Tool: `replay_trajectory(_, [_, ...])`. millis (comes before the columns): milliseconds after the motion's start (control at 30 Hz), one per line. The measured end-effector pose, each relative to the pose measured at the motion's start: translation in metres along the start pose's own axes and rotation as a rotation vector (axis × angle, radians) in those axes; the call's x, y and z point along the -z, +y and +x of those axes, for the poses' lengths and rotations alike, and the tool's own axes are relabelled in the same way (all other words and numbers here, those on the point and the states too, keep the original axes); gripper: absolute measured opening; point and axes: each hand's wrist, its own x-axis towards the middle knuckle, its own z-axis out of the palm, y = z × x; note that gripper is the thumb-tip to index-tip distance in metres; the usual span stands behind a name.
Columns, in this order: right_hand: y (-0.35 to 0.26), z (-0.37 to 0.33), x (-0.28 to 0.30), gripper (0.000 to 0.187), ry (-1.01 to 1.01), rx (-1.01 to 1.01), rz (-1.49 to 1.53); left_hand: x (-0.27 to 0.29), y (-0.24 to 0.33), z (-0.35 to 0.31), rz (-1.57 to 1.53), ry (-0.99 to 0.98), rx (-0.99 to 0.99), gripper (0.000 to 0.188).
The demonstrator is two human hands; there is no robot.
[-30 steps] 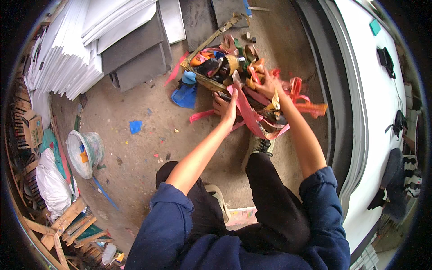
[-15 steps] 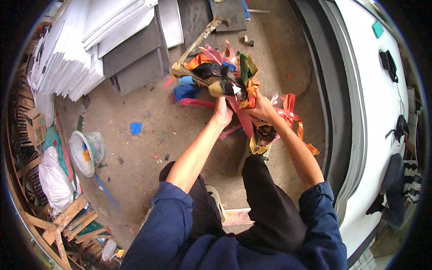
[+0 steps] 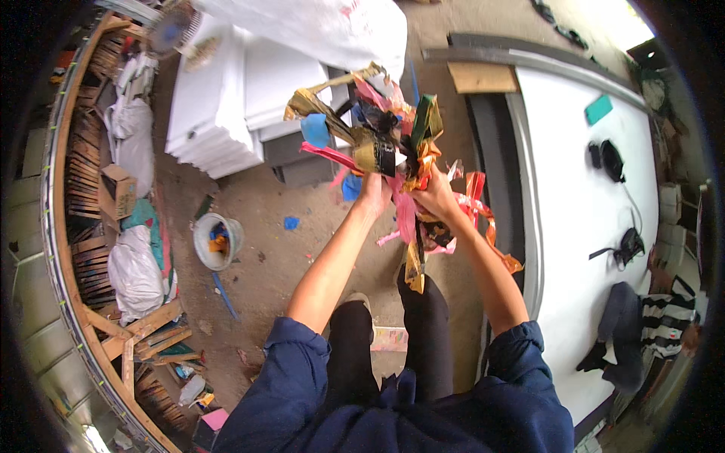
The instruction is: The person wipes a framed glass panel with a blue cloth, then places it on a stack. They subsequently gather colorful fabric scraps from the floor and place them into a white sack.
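A tangled bundle of coloured plastic scraps is up in front of me, with black, gold, pink, orange, green and blue strips sticking out all around. From below and on the left, my left hand is closed on it. My right hand grips its right side, among orange and gold strips. Some pink, red and orange strips dangle beside and below my right wrist. The scraps hide most of my fingertips.
White panels are stacked ahead, with a large white sack behind them. A bucket stands left on the littered floor, near a wooden rack. At right a white-topped surface carries black cables and dark clothing.
My view has risen and shifted, bringing the large sack and more of the white surface into sight. My legs look straighter. Both hands keep hold of the scrap bundle.
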Motion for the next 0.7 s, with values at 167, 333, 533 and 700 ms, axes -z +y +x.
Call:
replay_trajectory(167, [-0.156, 0.024, 0.065, 0.048, -0.004, -0.053, -0.003, -0.093, 0.102, -0.026, 0.171, 0.044, -0.009, 0.027])
replay_trajectory(333, [-0.261, 0.057, 0.115, 0.054, 0.033, 0.147, -0.081, -0.209, 0.211, -0.057, 0.059, 0.092, -0.001, 0.031])
replay_trajectory(533, [-0.349, 0.131, 0.132, 0.052, -0.003, 0.257, 0.008, -0.254, 0.305, -0.031, 0.189, -0.029, -0.227, 0.035])
replay_trajectory(700, [-0.392, 0.216, 0.129, 0.057, 0.056, 0.374, 0.038, -0.27, 0.379, 0.014, 0.428, -0.045, -0.411, 0.064])
